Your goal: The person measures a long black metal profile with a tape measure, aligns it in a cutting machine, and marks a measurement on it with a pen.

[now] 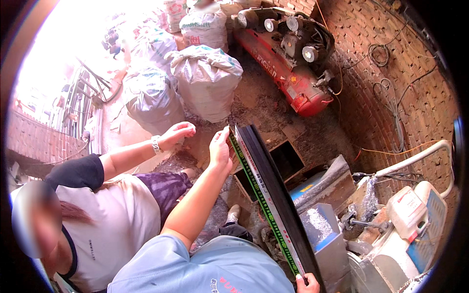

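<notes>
Left hand (222, 149) is pinching the far end of the green tape (266, 208), right hand (308, 284) gripping the black bars (275, 190) nearby. Tape's already lined up between both grips, no marking visible.

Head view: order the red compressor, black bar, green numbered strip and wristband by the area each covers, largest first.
1. Red compressor
2. Black bar
3. Green numbered strip
4. Wristband
Apparent area only; the bar is nearer the camera.
</notes>
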Demonstrator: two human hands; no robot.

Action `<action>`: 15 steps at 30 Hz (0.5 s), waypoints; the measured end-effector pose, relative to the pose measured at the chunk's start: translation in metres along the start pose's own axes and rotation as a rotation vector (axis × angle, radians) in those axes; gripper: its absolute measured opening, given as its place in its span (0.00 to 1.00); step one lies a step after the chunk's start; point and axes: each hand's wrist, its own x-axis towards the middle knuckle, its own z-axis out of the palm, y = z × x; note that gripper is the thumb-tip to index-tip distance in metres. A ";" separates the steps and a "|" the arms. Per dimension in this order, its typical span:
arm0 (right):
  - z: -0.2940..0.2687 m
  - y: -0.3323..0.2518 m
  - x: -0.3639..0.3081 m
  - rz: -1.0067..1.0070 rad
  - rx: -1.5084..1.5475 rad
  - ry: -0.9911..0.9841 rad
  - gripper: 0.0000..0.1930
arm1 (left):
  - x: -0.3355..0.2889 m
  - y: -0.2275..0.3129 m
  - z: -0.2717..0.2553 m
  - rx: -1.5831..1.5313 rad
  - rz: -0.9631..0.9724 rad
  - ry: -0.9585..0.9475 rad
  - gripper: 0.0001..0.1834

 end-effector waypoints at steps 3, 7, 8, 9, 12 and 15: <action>0.001 0.000 0.001 -0.005 0.007 -0.015 0.20 | 0.007 -0.003 -0.001 0.013 -0.004 -0.011 0.08; 0.003 0.000 0.001 0.026 0.022 -0.031 0.19 | 0.013 -0.007 -0.003 0.043 0.010 -0.030 0.07; 0.004 0.003 0.003 0.020 0.025 -0.028 0.18 | 0.014 -0.008 -0.003 0.055 -0.002 -0.021 0.07; 0.007 0.009 0.003 0.011 0.029 -0.020 0.18 | 0.014 -0.007 -0.004 0.063 -0.012 -0.017 0.07; 0.009 0.011 0.001 0.002 0.041 -0.008 0.18 | 0.019 -0.007 -0.006 0.081 -0.041 -0.025 0.07; 0.012 0.013 -0.001 -0.008 0.031 0.019 0.18 | 0.022 -0.006 -0.007 0.114 -0.048 -0.054 0.06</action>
